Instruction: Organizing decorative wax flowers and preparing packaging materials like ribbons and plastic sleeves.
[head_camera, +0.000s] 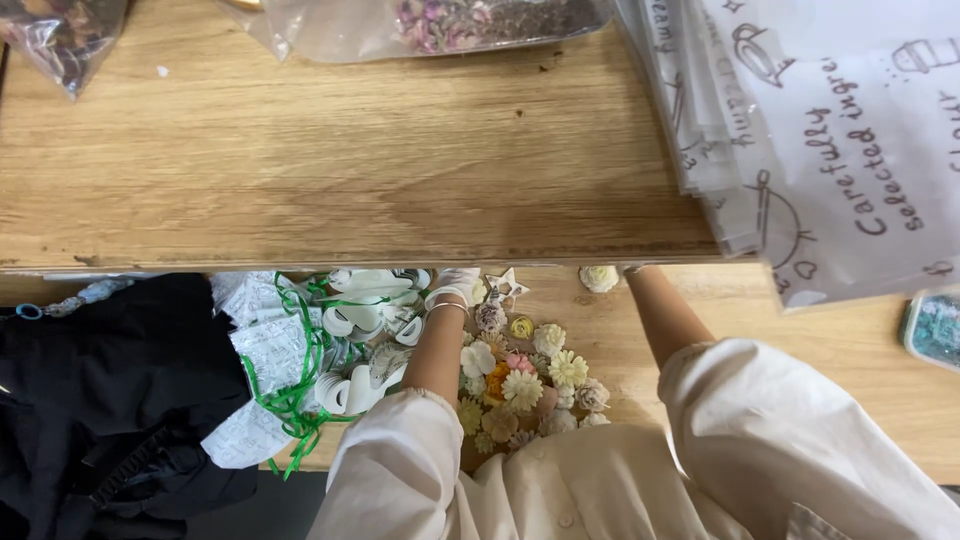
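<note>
Flowers (520, 385), small moulded ones in cream, yellow and pink, lie heaped on the lower wooden surface (860, 350) between both forearms, within reach. Left hand (455, 287), gloved, rests at the heap's far edge beside white ribbon rolls (360, 310); fingers hidden, cannot tell. Right hand is under the upper shelf (350, 170), unseen. Shelf edge blocks room beyond; printed bags (830, 130) overhang it.

A pale wooden shelf (350, 150) is seen above a lighter wooden tabletop (850, 350), both evenly lit.
</note>
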